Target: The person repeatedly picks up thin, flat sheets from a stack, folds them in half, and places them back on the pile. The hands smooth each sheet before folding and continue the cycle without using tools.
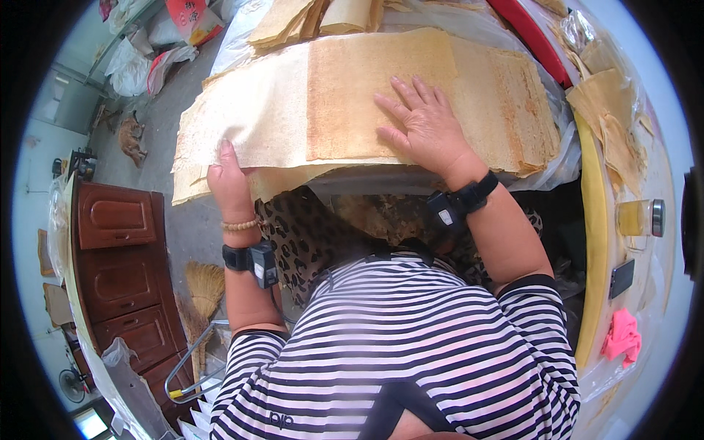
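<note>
Item, centre of frame: stack of thin tan sheets (293, 117) on the tabletop (623, 169), my right hand (425, 128) flat and open upon it, my left hand (229, 180) in a narrow grip on the near-left edge, top sheet not yet lifted.

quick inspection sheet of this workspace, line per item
surface: table almost fully covered, only its front edge shows
job's things: stack of thin tan sheets, lighter sheet overhanging at left
clutter: more sheets, glass jar, phone, pink cloth on the right
grippers: left hand grips the overhanging edge; right hand flat on the stack
cables: nothing seen
surroundings: wooden cabinet, broom, bags on the floor
</note>
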Demonstrator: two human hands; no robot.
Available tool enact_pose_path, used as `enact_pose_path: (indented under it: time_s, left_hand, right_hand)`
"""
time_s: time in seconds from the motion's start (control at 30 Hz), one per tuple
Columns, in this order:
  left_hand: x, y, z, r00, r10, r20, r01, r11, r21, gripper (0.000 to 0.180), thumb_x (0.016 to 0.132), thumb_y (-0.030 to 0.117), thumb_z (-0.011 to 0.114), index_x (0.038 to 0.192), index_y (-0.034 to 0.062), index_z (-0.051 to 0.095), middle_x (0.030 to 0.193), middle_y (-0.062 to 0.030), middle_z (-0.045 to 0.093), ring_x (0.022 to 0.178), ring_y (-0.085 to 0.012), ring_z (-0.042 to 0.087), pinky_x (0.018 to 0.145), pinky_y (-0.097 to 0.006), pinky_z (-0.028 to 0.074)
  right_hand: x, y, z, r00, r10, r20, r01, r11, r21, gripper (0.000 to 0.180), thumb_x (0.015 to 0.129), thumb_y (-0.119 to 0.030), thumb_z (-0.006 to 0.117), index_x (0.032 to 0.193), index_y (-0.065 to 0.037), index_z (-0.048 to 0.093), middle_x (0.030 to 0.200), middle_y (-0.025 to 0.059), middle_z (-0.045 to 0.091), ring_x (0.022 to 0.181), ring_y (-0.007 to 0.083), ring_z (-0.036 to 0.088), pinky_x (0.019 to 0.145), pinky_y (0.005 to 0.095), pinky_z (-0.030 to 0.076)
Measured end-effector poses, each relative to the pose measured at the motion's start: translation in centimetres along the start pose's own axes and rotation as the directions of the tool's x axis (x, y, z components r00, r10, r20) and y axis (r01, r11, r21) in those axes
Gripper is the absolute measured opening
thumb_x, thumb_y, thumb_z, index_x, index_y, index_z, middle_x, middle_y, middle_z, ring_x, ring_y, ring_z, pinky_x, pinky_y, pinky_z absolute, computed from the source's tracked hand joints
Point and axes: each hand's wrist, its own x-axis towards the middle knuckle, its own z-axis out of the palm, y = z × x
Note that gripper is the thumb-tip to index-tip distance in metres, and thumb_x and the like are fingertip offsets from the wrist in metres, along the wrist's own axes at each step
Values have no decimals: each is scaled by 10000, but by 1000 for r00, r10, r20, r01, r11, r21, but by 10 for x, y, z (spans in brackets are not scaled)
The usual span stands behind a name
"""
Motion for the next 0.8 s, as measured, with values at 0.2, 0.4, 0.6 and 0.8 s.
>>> enact_pose_path:
  time_s: [0.2,0.4,0.6,0.8]
  left_hand:
    - [-42,71,77,641,662,389,-733,376,566,274,1006,97,617,1245,10,718,1213,-180,741,1170,-346,698,1005,-445,521]
    - [-71,67,156,501,528,686,-862,235,449,513,889,45,585,1396,110,627,1463,-123,645,1377,-336,584,1168,-489,389]
    - [-60,38,161,521,409,749,-843,387,375,558,874,80,628,1428,136,619,1475,-101,634,1410,-332,545,1168,-495,397]
    - [-69,39,157,459,479,748,-884,329,332,500,919,223,705,1409,141,645,1520,-114,592,1456,-355,487,1204,-492,361]
  right_hand:
    - [-2,4,0,1000,-4,-6,4,1000,11,577,998,-530,589,1499,-243,602,1628,133,471,1523,397,372,1245,559,266]
    - [-7,12,18,961,-7,-276,132,891,434,626,958,-415,712,1484,-106,574,1516,110,585,1458,317,479,1230,460,337]
    - [-10,24,30,887,404,-224,-5,495,869,563,984,-307,713,1461,-42,575,1356,77,679,1238,219,647,1089,368,485]
    - [-1,55,2,782,621,58,-105,39,994,473,1014,-280,675,1398,-7,636,1157,73,735,1071,210,702,909,382,575]
